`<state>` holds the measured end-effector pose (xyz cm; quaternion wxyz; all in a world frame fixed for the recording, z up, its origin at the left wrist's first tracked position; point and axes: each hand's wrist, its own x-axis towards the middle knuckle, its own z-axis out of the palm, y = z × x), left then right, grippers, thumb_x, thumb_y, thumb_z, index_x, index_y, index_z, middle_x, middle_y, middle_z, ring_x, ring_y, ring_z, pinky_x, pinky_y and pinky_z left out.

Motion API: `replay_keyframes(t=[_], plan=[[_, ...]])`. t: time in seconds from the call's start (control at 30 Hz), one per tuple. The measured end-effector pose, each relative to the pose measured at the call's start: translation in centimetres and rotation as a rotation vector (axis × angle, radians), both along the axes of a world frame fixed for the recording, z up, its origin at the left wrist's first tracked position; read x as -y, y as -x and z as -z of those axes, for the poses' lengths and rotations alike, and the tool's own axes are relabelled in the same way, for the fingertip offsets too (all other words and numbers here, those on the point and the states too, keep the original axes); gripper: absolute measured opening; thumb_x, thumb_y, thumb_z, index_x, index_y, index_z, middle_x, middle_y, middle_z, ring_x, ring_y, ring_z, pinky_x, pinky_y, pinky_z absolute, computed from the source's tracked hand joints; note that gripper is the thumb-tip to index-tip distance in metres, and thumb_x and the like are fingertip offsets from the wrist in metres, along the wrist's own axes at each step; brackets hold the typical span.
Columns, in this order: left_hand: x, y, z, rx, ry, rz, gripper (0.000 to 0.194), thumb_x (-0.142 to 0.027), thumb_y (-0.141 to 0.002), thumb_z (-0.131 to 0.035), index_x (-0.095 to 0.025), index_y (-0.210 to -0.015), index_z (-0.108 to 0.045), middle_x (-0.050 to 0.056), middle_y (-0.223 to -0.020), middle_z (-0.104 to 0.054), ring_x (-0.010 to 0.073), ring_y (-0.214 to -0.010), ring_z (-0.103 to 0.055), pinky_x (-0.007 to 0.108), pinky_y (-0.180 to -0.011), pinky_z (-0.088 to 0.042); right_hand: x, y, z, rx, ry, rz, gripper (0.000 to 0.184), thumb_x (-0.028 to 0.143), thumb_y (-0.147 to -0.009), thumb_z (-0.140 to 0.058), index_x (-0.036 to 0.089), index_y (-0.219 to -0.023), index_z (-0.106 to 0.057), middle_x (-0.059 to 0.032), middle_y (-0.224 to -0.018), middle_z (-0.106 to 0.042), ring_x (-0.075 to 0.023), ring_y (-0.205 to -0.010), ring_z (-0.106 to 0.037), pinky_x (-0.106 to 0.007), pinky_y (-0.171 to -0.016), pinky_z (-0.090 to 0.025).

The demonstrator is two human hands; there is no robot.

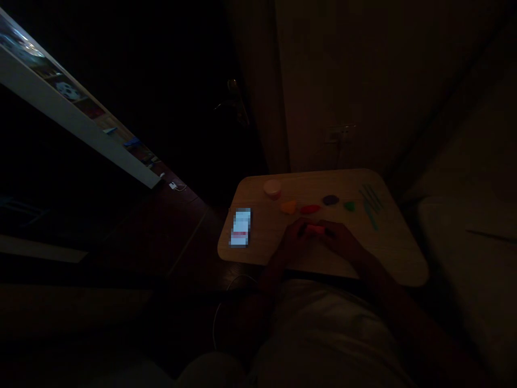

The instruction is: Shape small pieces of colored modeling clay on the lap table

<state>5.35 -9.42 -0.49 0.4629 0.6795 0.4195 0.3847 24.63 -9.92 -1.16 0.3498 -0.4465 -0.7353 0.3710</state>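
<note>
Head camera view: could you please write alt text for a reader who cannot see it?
Left hand and right hand touch a red lump at a light tabletop in a dark room. Beyond lie orange, red, purple and green pieces; a glowing screen lies at left.

Pretty dark here, left hand (296, 235) and right hand (339, 235) both holding a red piece (316, 230), lit phone (240, 227) off to their left.

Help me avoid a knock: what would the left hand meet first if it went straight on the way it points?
Probably the red oval piece beyond the left hand, leaving aside the red lump between it and the right hand; dim light leaves depth uncertain.
</note>
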Motion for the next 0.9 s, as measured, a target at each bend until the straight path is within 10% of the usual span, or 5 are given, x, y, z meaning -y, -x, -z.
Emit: replay_keyframes(t=[0.9], plan=[[0.2,-0.13,-0.96,-0.198,-0.074,0.16,0.039,-0.046,-0.101,-0.045,-0.016,-0.087,-0.066,0.005,-0.086,-0.068,0.0178,-0.081,-0.059,0.028,-0.078,-0.046,0.09,-0.35,-0.42,-0.096,0.105,-0.025,0.051,0.062,-0.093,-0.053,0.019,-0.068,-0.063,-0.0013,-0.064,-0.058,-0.0156,-0.062,-0.05,-0.028,-0.059,-0.044]])
